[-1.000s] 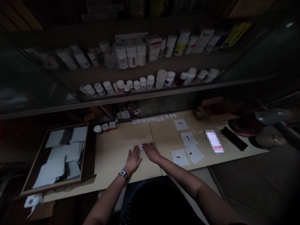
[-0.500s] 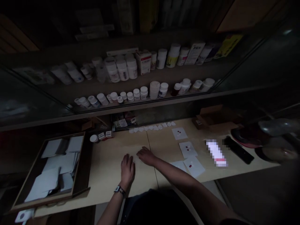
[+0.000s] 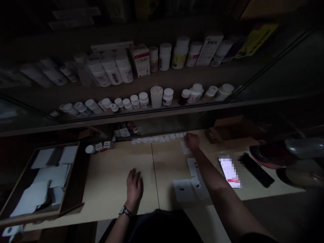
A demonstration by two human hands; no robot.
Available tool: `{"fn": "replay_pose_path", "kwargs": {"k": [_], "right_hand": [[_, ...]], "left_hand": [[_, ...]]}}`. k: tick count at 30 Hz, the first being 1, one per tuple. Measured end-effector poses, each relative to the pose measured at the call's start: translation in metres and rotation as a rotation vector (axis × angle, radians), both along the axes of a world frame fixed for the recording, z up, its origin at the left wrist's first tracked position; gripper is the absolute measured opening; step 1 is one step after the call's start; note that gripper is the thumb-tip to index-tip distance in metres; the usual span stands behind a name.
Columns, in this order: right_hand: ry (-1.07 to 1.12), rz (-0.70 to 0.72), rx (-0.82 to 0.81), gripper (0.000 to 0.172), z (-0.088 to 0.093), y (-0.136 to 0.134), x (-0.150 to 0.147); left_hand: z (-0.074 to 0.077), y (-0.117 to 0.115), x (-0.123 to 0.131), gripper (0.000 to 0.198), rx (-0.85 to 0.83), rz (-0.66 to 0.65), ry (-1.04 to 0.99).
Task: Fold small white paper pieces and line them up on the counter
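Stretching left from the right hand's grip [image 3: 192, 141], white packets [image 3: 167, 138] line up; I cannot tell whether it pinches one

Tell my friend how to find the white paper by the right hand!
Find the pale tabletop below the bottle shelf. Right of its dark seam lie four white papers. The one you want is farthest back, by the right hand and nearest the small white packets.

The sheets [image 3: 186, 194] are matt paper, the tabletop [image 3: 108, 172] looks smooth, the bottles [image 3: 165, 57] plastic.
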State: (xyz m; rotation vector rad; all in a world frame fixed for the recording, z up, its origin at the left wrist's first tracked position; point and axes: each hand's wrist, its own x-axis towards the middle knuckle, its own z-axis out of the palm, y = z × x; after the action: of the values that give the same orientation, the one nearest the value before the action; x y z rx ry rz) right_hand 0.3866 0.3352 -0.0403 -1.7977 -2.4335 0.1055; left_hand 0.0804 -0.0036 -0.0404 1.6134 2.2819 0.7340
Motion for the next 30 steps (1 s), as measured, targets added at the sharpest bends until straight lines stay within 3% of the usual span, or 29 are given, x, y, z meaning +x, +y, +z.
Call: {"fn": "replay_pose_path", "kwargs": {"k": [6, 14, 17, 20, 23, 26, 30], "right_hand": [[-0.035, -0.018, -0.001, 0.022, -0.011, 0.018, 0.0], [0.041, 0.09, 0.062, 0.022, -0.01, 0.003, 0.014], [0.14, -0.039, 0.136, 0.029, -0.005, -0.005, 0.029], [0.206, -0.192, 0.149, 0.035, 0.001, -0.024, 0.043], [0.184, -0.155, 0.075, 0.031, 0.007, -0.06, 0.041], [0.061, -0.028, -0.051, 0.029, 0.013, -0.102, 0.018], [0.011, -0.065, -0.092, 0.03, 0.018, -0.138, -0.016]], "left_hand": [[0.004, -0.014, 0.01, 0.033, -0.026, 0.05, 0.011], [0.006, -0.02, 0.013, 0.032, 0.006, 0.079, -0.007], [0.007, -0.02, 0.016, 0.031, 0.024, 0.072, -0.021], [0.006, -0.021, 0.017, 0.03, 0.046, 0.066, -0.038], [0.004, -0.022, 0.019, 0.03, 0.053, 0.047, -0.056], [0.004, -0.022, 0.02, 0.03, 0.048, 0.002, -0.07], [0.005, -0.019, 0.02, 0.03, 0.034, -0.041, -0.069]]}}
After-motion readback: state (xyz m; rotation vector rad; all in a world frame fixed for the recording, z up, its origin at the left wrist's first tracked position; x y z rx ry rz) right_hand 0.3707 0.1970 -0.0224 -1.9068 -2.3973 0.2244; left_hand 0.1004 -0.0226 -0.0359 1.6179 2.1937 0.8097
